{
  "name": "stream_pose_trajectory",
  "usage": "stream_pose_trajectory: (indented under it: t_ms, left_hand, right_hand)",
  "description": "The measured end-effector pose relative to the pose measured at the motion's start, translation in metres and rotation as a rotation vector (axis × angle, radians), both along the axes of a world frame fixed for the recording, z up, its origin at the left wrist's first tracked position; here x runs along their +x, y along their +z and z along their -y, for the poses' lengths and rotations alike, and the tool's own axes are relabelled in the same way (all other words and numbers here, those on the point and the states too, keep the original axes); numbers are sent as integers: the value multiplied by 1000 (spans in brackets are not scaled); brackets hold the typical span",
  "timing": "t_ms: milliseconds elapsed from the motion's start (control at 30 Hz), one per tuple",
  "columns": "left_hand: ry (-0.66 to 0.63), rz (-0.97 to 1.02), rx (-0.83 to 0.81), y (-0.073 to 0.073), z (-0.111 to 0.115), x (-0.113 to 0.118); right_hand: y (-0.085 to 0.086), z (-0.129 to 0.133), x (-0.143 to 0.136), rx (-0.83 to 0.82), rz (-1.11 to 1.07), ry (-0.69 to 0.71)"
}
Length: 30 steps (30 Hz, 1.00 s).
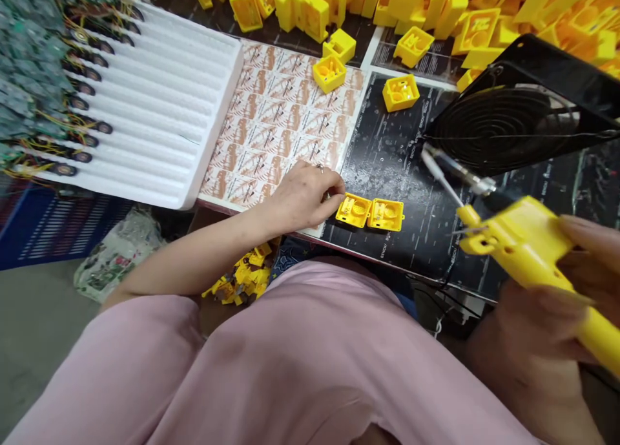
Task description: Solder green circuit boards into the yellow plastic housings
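Note:
My right hand (537, 309) is wrapped round a yellow soldering gun (527, 238), raised over the bench's right side with its metal tip toward the upper left. The hand is a little blurred. My left hand (307, 193), with a ring on one finger, rests at the bench's front edge. Its fingers are curled together with the thumb, and what they may pinch is hidden. Just right of its fingertips lies an open yellow plastic case half (353, 211). A second yellow case half (385, 214) sits against it, also with its hollow side up.
A ribbed white foam tray (159, 103) at left carries wired circuit boards (33, 77) with round black parts. A black fan (504, 122) stands at right. Yellow cases (305, 9) are heaped along the back; a few lie nearer. A blue crate (43, 225) is below left.

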<state>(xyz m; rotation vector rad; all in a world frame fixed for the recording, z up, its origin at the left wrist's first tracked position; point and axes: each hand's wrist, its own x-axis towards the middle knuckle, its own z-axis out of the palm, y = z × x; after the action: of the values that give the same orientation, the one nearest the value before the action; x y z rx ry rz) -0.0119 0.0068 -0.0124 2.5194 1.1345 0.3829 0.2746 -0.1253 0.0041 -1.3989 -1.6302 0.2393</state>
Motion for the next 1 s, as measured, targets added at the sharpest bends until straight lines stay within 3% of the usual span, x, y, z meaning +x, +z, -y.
stream_pose_trajectory:
  t_ms: [133,333,433,667,800,1000]
  left_hand:
    - [1,-16,106,-4,5,3]
    - [-35,-93,259,-9,7,5]
    - [-61,-110,302,-7,6,5]
    - [-93,-131,331,-7,3,7]
    - [-114,-130,356,-5,3,8]
    - [-92,-196,317,-2,3,9]
  right_hand:
    - [-17,-1,-8,167,-95,-151]
    - [-10,4,-31,-49,5,34]
    - [-6,3,-37,-15,8,93]
    - [-13,-16,-33,181,201,256]
    - [-7,-21,-29,142,212,333]
    - [-6,-18,-16,122,113,265]
